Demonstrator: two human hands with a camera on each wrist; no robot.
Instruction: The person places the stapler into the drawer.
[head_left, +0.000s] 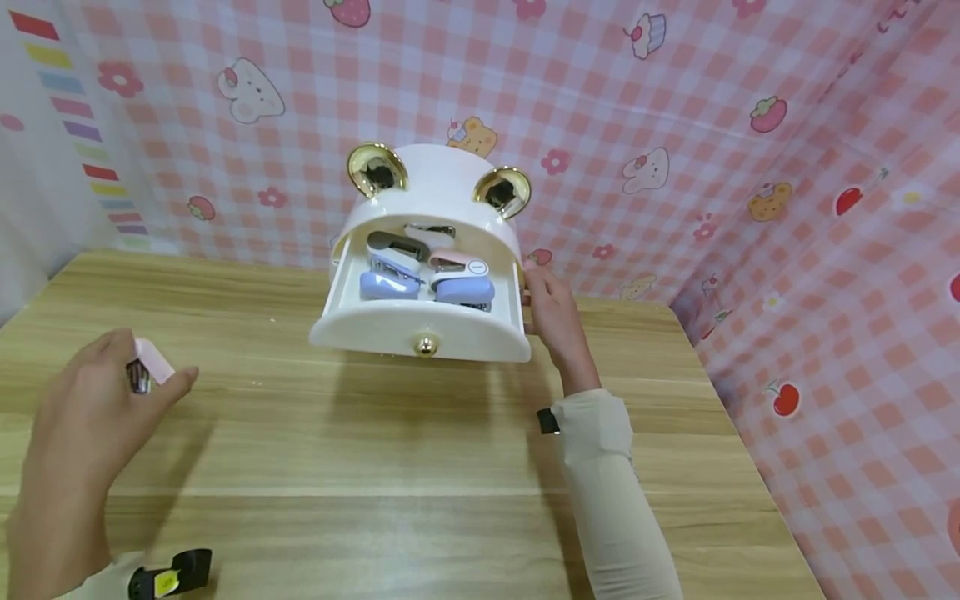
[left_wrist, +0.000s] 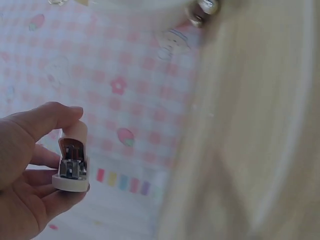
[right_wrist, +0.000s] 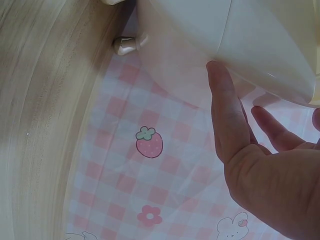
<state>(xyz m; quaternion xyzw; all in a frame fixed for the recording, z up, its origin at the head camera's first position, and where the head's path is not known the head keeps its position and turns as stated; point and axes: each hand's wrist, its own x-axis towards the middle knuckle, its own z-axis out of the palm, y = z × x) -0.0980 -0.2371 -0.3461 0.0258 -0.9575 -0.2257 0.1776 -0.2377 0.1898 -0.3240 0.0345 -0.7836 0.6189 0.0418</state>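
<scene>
My left hand (head_left: 86, 412) holds a small pale pink stapler (head_left: 155, 361) above the table's left side. In the left wrist view, the stapler (left_wrist: 73, 184) sits between thumb and fingers, its metal end showing. A white box (head_left: 442, 187) with gold-rimmed ears has its drawer (head_left: 367, 332) pulled out. Inside lie several mini staplers, among them a blue stapler (head_left: 463, 290), a pink-and-white stapler (head_left: 474, 267) and a dark grey stapler (head_left: 386, 242). My right hand (head_left: 557, 321) is at the box's right side; in the right wrist view, its fairly straight index finger (right_wrist: 227, 110) touches the white shell.
A wooden table (head_left: 420, 517) lies beneath everything. Pink checked cloth (head_left: 585, 108) with printed fruit and animals hangs behind and to the right. A round gold knob (head_left: 426, 345) sticks out from the drawer front.
</scene>
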